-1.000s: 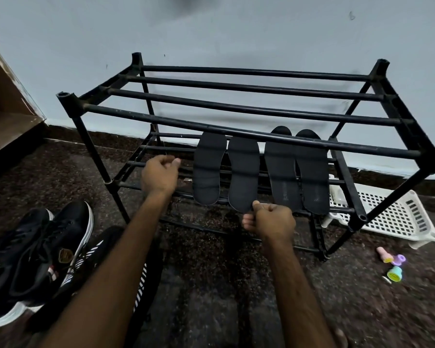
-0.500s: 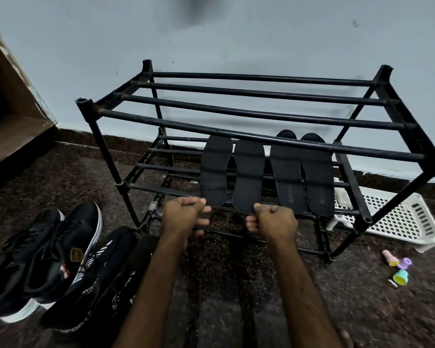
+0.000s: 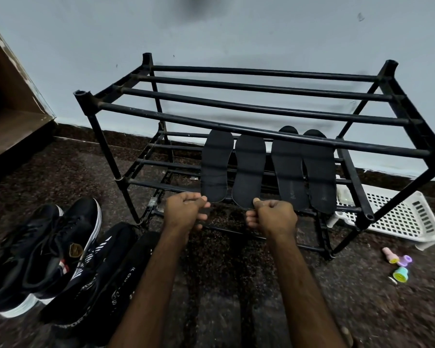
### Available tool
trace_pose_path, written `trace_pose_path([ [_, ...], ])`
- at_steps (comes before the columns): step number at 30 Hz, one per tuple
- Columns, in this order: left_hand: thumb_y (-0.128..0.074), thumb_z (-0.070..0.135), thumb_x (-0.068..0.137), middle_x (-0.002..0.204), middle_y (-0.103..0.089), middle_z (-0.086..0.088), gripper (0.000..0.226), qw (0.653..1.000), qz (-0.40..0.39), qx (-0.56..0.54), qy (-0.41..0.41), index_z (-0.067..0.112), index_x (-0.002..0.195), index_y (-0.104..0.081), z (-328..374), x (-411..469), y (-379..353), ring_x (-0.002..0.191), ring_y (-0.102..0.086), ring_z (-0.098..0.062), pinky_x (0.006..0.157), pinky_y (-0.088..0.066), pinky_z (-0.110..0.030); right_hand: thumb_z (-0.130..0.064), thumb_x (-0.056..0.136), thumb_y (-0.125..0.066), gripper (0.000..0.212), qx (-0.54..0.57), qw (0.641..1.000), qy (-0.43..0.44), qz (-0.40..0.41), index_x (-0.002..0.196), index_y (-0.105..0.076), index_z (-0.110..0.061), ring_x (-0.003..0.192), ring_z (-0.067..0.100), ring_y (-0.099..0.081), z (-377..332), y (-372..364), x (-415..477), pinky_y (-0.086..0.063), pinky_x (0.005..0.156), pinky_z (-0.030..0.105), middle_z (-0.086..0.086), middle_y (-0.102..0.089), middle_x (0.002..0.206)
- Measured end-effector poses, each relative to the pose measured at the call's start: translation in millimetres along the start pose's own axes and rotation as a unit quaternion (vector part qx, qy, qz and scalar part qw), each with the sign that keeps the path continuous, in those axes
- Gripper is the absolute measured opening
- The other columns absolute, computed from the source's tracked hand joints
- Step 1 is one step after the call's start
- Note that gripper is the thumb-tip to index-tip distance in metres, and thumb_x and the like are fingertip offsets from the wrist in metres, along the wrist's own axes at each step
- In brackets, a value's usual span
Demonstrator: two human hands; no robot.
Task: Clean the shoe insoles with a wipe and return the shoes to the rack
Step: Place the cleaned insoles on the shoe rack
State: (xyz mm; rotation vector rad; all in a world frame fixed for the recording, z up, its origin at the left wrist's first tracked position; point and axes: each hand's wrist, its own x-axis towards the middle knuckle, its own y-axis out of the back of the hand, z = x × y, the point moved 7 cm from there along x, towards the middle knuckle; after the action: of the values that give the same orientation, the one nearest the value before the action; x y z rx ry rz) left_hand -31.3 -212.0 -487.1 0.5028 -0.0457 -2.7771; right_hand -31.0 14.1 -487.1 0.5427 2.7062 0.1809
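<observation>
On my feed a pale blue wall (image 3: 236,41) fills the far side, with a dark smudge (image 3: 199,6) at its top edge. The floor (image 3: 224,259) is dark speckled stone. At far left stands a brown wooden unit (image 3: 10,116) (only its corner shows). On the right a white perforated basket (image 3: 399,217) lies on the floor, and nearer me three small plastic pieces sit close together: pink piece (image 3: 389,256), purple piece (image 3: 405,260), green piece (image 3: 401,274).
</observation>
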Motion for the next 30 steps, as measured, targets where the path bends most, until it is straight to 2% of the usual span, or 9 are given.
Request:
trace_pose_path([
  [12, -0.067, 0.015, 0.094, 0.081, -0.073, -0.003, 0.015, 1.000, 0.001, 0.015, -0.019, 0.005, 0.104, -0.064, 2.0, 0.3, 1.7, 0.052, -0.057, -0.012, 0.041, -0.043, -0.022, -0.021, 0.094, -0.066, 0.025, -0.011, 1.000, -0.003, 0.001, 0.082, -0.067, 0.001, 0.056, 0.022, -0.070, 1.5, -1.6, 2.4, -0.062, 0.063, 0.039, 0.010, -0.072, 0.063],
  [21, -0.068, 0.017, 0.093, 0.080, -0.074, -0.001, 0.017, 0.999, 0.000, 0.033, -0.025, 0.005, 0.105, -0.065, -1.4, 5.1, 3.4, 0.050, -0.058, -0.011, 0.040, -0.044, -0.021, -0.022, 0.094, -0.066, 0.025, -0.024, 1.000, 0.008, 0.001, 0.081, -0.067, -0.001, 0.053, 0.018, -0.068, -2.4, -2.7, -0.7, -0.062, 0.062, 0.037, 0.008, -0.071, 0.062],
  [24, -0.072, 0.026, 0.090, 0.080, -0.074, -0.002, 0.022, 0.996, 0.036, 0.069, -0.053, 0.007, 0.102, -0.068, 2.3, 6.1, 11.9, 0.051, -0.060, -0.013, 0.044, -0.045, -0.023, -0.029, 0.095, -0.065, 0.030, -0.041, 0.999, 0.011, -0.001, 0.081, -0.065, -0.002, 0.050, 0.017, -0.068, -2.1, 1.2, -4.4, -0.062, 0.064, 0.037, 0.007, -0.071, 0.062],
  [27, -0.073, 0.034, 0.088, 0.077, -0.072, -0.004, 0.023, 0.977, 0.133, 0.120, -0.120, 0.011, 0.093, -0.070, 19.3, -0.1, 23.8, 0.063, -0.067, -0.022, 0.059, -0.056, -0.033, -0.033, 0.095, -0.064, 0.038, -0.042, 0.999, -0.002, -0.017, 0.076, -0.066, 0.000, 0.049, 0.020, -0.068, 6.6, 8.9, -8.5, -0.062, 0.064, 0.038, 0.007, -0.070, 0.059],
  [30, -0.068, 0.037, 0.091, 0.067, -0.069, 0.002, 0.022, 0.970, 0.127, 0.129, -0.164, 0.016, 0.086, -0.070, 36.0, -15.7, 3.0, 0.059, -0.061, -0.017, 0.063, -0.052, -0.033, -0.029, 0.096, -0.063, 0.037, 0.011, 0.998, -0.042, -0.042, 0.074, -0.065, 0.000, 0.045, 0.020, -0.062, 23.6, 23.4, -13.7, -0.058, 0.054, 0.033, 0.009, -0.068, 0.058],
])
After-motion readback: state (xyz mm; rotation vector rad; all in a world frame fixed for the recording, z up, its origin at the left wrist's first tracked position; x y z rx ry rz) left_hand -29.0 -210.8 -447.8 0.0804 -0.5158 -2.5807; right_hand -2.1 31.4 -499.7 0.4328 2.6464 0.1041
